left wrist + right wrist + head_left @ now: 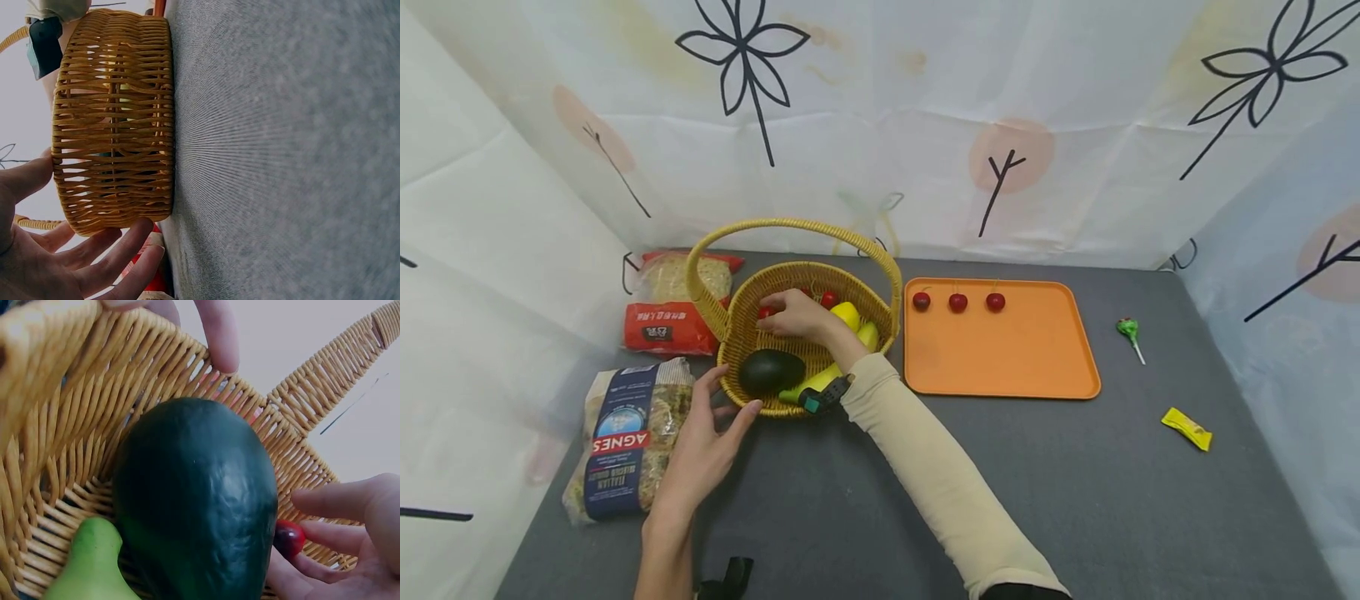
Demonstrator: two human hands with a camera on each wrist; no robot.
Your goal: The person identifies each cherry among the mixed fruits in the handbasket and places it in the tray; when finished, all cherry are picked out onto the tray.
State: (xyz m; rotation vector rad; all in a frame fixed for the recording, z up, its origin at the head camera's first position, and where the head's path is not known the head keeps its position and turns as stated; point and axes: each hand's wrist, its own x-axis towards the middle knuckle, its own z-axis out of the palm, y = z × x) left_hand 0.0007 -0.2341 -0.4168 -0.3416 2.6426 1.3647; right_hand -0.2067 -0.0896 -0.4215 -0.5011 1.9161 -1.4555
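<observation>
Gray desk (850, 517) held up my yellow basket (786, 275). Inside it, my right fingers (784, 307) pinched a red cherry (289, 539) near the big dark avocado (771, 372). My left fingers (705, 396) were spread out, touching the rim. Three more cherries (958, 303) sat on an orange tray (1000, 358).

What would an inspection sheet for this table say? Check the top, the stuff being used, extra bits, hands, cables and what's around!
Surface: gray table, flat.
Job's things: yellow basket stands upright, holding a dark green fruit, yellow produce and red cherries; the orange tray beside it bears three cherries.
Clutter: green lollipop and yellow candy right of the tray; red bag and AGNES bag left of the basket.
Left hand: touches the basket's rim.
Right hand: inside the basket, by one cherry; grip unclear.
Cables: nothing seen.
Surroundings: white cloth walls with plant drawings.
</observation>
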